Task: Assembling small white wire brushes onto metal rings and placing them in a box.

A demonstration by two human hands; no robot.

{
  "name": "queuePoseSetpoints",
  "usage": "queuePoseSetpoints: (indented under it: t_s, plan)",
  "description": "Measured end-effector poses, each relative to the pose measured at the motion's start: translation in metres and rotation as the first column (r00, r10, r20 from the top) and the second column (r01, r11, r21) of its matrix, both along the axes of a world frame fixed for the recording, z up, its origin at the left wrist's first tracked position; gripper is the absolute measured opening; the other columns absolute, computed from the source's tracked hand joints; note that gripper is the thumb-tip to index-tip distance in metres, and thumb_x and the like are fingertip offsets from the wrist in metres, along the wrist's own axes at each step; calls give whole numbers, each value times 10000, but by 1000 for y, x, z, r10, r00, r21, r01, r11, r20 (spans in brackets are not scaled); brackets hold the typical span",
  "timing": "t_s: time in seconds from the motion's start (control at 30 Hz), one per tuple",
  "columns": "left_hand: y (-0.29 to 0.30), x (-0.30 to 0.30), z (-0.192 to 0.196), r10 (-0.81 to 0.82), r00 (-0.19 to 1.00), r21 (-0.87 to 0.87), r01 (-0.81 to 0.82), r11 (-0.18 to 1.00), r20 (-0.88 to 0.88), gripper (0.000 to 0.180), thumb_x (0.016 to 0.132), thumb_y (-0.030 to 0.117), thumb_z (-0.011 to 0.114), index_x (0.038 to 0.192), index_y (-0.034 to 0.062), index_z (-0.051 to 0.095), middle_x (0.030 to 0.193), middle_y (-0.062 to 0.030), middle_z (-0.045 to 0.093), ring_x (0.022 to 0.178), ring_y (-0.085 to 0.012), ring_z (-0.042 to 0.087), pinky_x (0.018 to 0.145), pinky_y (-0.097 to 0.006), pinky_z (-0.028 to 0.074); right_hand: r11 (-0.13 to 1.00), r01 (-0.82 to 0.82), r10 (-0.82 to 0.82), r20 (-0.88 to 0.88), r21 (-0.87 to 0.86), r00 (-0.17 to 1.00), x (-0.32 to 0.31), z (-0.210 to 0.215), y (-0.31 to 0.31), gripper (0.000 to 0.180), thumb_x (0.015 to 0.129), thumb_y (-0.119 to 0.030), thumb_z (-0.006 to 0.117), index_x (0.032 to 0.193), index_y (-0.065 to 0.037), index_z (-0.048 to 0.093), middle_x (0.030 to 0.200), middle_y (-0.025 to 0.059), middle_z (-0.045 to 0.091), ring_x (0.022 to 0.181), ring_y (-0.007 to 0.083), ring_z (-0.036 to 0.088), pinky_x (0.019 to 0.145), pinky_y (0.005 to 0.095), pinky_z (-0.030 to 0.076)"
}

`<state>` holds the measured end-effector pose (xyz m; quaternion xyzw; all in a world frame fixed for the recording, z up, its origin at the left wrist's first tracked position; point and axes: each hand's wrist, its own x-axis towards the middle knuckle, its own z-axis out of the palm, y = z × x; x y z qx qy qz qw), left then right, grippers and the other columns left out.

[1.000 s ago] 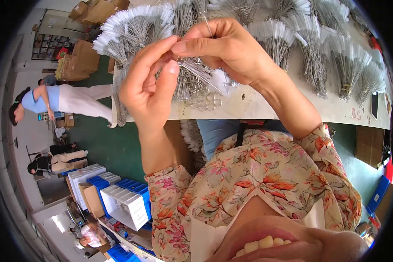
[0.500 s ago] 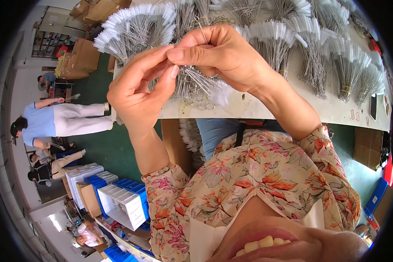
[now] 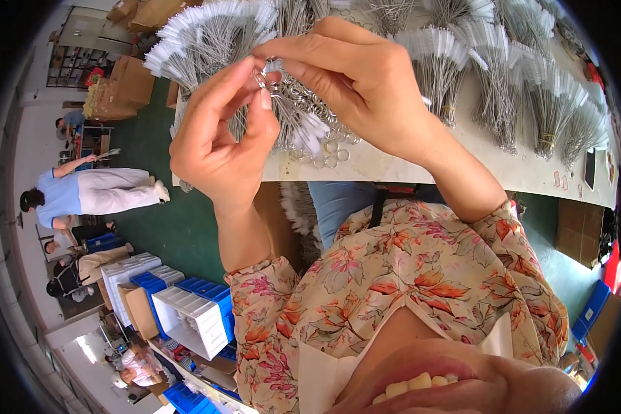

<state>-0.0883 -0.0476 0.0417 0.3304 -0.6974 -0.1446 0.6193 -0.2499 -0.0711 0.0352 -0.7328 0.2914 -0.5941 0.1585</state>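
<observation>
Head view, near to far. Left hand (image 3: 217, 141) and right hand (image 3: 355, 90) were raised together above the near edge of the worktable (image 3: 393, 165), fingertips meeting. Between them sat a small wire brush (image 3: 283, 103) with a ring end, pinched at the ring by the left thumb and forefinger; the right hand pinched it from above. Both hands closed in fine pinch grips, not clenched.

Judged handling: very light, thin twisted wire, springy and easily bent; white bristles soft. Best held at the ring or bare stem, not the bristled part. Small and likely to slip from the fingertips.

Just under the hands, loose wire brushes with rings (image 3: 324, 141) lay on the table. Farther back, tied bundles of brushes (image 3: 448, 62) fanned out in rows across the surface.
</observation>
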Motion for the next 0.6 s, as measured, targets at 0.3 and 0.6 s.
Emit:
queuePoseSetpoints:
  t_s: [0.3,0.6]
  plan:
    - [-2,-2,3,79,994,7,-80,997,69,313,701,-124,637,1006,-57,628,974,-143,633,809,-147,621,720,-254,533,939,121,-115,40,-322,993,5,-11,-11,193,677,-105,679,865,-151,676,658,9,532,598,205,565,488,305,450]
    - [-4,0,9,39,991,2,-39,999,127,237,741,-50,660,977,-39,639,888,-98,630,743,-119,596,684,-230,498,937,80,-75,27,-340,997,-1,-16,-10,180,671,-81,674,844,-130,678,672,8,536,618,207,565,509,303,459]
